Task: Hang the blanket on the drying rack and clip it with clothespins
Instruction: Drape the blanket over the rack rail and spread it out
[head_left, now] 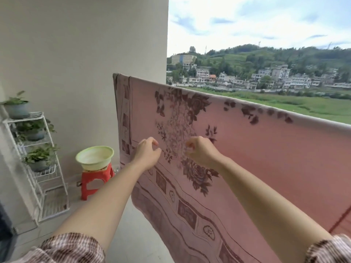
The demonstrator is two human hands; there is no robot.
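On the far left, a white plant shelf (pixel 36 149) stands by the wall, with green pots on it. Just beside it is a red stool (pixel 96 180) with a pale green bowl (pixel 95 157) on top. I cannot see any clothespins in the bowl or anywhere else.

Next comes the blanket (pixel 247 158). It is draped over a high bar and hangs down on the near side. The bar itself is hidden under the cloth. No pins hold it, so I think wind could slide it off, or its own weight could pull it down. Past the top edge lies open air, so it could fall far away.

The left hand (pixel 147 153) is in front of the blanket, fingers curled and a little apart. It holds nothing. The right hand (pixel 199 151) is near it, curled tighter. I cannot tell if it pinches the cloth. A hard tug from there could drag the blanket off the bar.

The blanket is dusty pink with dark flowers and a border of little squares. It looks thick and soft. Its left end bunches up, and the bottom edge slants down to the right.
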